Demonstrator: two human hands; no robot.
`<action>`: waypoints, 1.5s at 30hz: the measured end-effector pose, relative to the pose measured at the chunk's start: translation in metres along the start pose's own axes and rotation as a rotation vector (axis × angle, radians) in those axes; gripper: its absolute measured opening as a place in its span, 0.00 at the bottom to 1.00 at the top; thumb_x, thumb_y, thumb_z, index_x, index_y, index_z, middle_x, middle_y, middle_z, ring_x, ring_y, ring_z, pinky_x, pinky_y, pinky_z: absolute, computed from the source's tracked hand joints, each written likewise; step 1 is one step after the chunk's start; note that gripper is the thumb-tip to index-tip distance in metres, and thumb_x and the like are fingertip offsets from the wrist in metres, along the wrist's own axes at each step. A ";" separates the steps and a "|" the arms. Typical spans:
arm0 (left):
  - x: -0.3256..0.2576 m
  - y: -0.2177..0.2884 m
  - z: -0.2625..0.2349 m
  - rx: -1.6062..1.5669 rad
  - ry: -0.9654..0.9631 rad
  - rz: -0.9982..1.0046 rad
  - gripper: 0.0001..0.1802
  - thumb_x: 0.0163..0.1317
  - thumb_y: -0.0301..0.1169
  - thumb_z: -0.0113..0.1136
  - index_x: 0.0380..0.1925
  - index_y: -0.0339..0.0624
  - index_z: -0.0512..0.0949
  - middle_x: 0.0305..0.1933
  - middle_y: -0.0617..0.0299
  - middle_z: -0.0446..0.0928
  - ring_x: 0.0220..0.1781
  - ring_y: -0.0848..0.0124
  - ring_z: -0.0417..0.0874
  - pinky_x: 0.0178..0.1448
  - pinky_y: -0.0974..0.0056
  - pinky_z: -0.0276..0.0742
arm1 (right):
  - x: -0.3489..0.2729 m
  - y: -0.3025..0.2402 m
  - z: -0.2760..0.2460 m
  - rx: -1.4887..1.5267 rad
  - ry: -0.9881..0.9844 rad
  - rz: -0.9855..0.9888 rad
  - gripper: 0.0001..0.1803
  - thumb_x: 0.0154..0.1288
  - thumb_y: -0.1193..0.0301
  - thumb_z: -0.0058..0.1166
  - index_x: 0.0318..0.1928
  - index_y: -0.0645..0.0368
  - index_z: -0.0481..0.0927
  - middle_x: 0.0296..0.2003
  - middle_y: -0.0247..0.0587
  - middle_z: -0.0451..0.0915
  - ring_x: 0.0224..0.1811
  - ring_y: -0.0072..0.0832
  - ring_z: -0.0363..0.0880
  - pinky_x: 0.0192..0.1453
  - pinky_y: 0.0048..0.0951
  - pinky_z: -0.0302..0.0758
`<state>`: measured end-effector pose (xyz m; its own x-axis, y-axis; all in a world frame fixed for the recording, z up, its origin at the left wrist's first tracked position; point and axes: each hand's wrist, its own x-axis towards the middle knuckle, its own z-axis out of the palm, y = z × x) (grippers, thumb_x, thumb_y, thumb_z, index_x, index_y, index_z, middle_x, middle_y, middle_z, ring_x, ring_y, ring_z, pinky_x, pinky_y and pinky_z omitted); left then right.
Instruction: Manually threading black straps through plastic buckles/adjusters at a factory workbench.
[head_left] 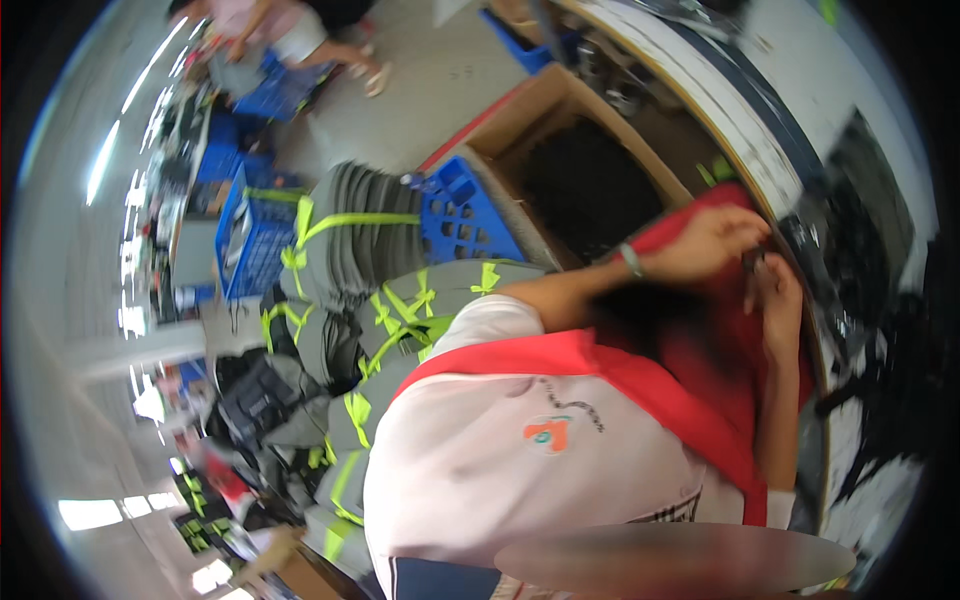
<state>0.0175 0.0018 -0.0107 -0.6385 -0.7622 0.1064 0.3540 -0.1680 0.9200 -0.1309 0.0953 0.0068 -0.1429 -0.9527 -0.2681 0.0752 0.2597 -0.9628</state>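
Note:
At the edge of the white worktable [735, 105], my two hands are close together over the red cloth of my apron [560, 352]. My left hand [715, 238], with a light band at the wrist, has its fingers curled inward. Facing it, my right hand [778, 290] is bent with its fingertips pinched. A small dark thing shows between the fingertips, too small and blurred to name. Black plastic sheeting [865, 190] lies on the table just beyond my hands.
An open cardboard box [485, 140] with dark contents stands by the table, beside a blue perforated basket [465, 215]. Grey stacked pieces [365, 250] tied with yellow-green strips fill the left. Farther off are a blue crate [265, 235] and a person [290, 35] in a pink top.

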 end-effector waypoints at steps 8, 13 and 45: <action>0.006 0.016 0.024 0.159 -0.406 -0.303 0.14 0.62 0.23 0.58 0.49 0.39 0.78 0.54 0.60 0.75 0.49 0.74 0.78 0.51 0.70 0.74 | -0.038 0.016 -0.034 0.608 -0.283 0.199 0.11 0.73 0.61 0.48 0.42 0.56 0.72 0.28 0.27 0.73 0.24 0.13 0.69 0.24 0.16 0.66; 0.015 -0.019 0.034 -0.034 -0.502 -0.417 0.12 0.56 0.20 0.62 0.41 0.35 0.81 0.56 0.56 0.74 0.49 0.72 0.78 0.55 0.69 0.73 | -0.056 0.023 -0.041 0.576 -0.127 0.268 0.12 0.73 0.62 0.47 0.45 0.57 0.74 0.31 0.29 0.75 0.26 0.16 0.72 0.28 0.17 0.70; -0.006 -0.031 0.041 0.179 -0.347 -0.710 0.12 0.62 0.23 0.61 0.45 0.31 0.79 0.36 0.60 0.81 0.31 0.74 0.82 0.35 0.71 0.80 | -0.177 0.034 -0.178 -0.888 0.849 0.004 0.08 0.69 0.70 0.51 0.44 0.60 0.78 0.32 0.36 0.80 0.32 0.25 0.77 0.38 0.25 0.73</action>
<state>-0.0177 0.0376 -0.0243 -0.8558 -0.2692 -0.4418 -0.3114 -0.4139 0.8554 -0.2791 0.3006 0.0149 -0.7665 -0.6326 0.1110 -0.5735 0.5963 -0.5617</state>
